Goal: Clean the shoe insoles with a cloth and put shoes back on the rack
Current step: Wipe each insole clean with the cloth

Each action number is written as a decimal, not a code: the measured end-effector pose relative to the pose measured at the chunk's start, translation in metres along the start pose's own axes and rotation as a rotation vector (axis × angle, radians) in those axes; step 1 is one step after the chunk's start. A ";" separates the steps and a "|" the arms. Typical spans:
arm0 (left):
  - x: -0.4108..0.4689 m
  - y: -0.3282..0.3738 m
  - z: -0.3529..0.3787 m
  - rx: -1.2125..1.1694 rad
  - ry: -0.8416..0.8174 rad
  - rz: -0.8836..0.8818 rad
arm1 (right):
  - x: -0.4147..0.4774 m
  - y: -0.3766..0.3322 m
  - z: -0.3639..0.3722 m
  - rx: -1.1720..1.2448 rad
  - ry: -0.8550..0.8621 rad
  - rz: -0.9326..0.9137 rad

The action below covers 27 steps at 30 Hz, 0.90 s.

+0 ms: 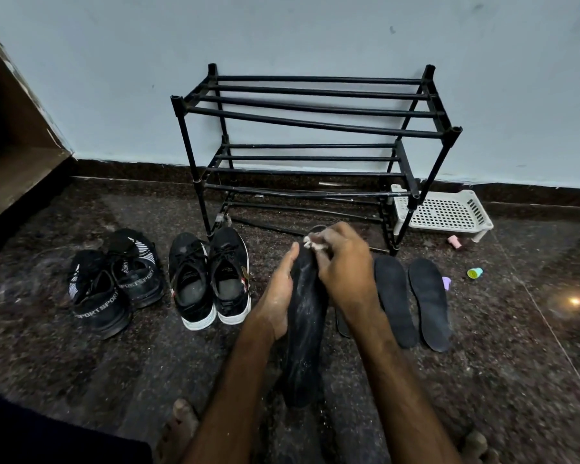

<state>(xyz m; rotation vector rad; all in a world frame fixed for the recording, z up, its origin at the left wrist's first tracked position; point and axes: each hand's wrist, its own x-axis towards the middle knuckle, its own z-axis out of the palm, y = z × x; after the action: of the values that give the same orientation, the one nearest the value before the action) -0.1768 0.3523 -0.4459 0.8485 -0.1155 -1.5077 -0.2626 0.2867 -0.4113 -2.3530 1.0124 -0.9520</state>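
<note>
Left hand (278, 289) and right hand (342, 266) are both on one insole (307, 316), lower middle of the frame.

Sweeping across from the left: the sport pair (114, 279) and the white-soled pair (208, 279) sit on the floor, openings up. They're out of my way but near the rack (308, 145), upper middle, so putting them back should be quick. Its bars have no shoes on them.

Left hand grips the insole along its left edge, thumb up and fingers tucked behind where you can't see them, so it's basically a backstop to push against. The insole stands lengthwise, toe end away from me, black with whitish dusty streaks all down it, so I'd say it's nowhere near clean. Right hand is curled tight round a small pale cloth (315, 244), pressing it at the toe end.

Right of my forearm, two spare insoles (395, 296) lie flat side by side. I can't tell whether those are done or waiting.
</note>
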 end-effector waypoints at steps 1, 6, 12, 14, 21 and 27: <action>0.001 0.003 -0.004 -0.031 0.021 0.018 | 0.000 -0.004 0.003 0.027 -0.062 -0.016; -0.001 0.006 -0.008 -0.052 0.026 0.003 | 0.001 -0.005 0.005 0.039 -0.070 0.098; -0.003 0.000 0.000 0.009 -0.023 -0.011 | 0.004 -0.004 -0.009 0.253 0.101 0.185; -0.001 0.004 -0.005 -0.058 -0.013 0.019 | 0.003 -0.010 -0.005 0.318 -0.051 0.118; -0.005 0.000 -0.001 0.045 -0.025 -0.027 | 0.002 0.013 -0.009 0.145 0.118 0.159; -0.003 0.007 -0.003 -0.090 -0.041 0.016 | 0.004 -0.001 0.000 0.276 -0.088 0.015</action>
<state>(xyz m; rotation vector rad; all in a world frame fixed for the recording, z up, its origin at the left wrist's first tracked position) -0.1699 0.3554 -0.4431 0.7435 -0.0843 -1.5043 -0.2598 0.2840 -0.4091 -2.1353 0.8078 -0.9104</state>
